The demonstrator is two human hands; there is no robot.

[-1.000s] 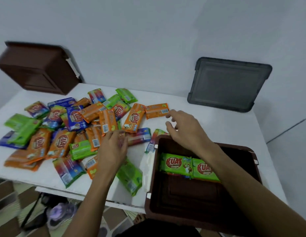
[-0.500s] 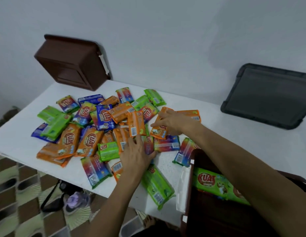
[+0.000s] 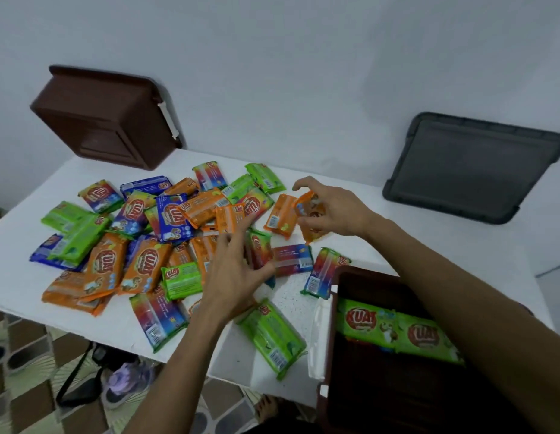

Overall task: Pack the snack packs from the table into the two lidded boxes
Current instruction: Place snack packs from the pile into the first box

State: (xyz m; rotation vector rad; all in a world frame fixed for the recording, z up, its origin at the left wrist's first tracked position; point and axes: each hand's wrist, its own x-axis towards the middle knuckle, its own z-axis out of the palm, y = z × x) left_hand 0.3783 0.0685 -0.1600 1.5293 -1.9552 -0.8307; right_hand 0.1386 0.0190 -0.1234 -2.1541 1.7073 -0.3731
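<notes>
A heap of snack packs [image 3: 147, 239] in orange, green, blue and rainbow wrappers covers the white table [image 3: 397, 242]. My right hand [image 3: 332, 211] grips an orange pack [image 3: 310, 220], tilted up off the table. My left hand [image 3: 235, 267] hovers over the middle of the heap with fingers spread, holding nothing. An open brown box [image 3: 350, 277] stands at the near right with two green packs [image 3: 397, 330] lying inside. A second brown box [image 3: 106, 120] leans against the wall at the far left.
A dark grey lid [image 3: 469, 167] leans on the wall at the far right. A white piece [image 3: 319, 333] lies beside the open box. Below the table's near edge, shoes [image 3: 125, 380] and a black strap lie on patterned floor tiles.
My right hand has picked an orange pack up off the heap and tilted it. My left hand has lifted off the packs and shifted slightly right, fingers spread.
</notes>
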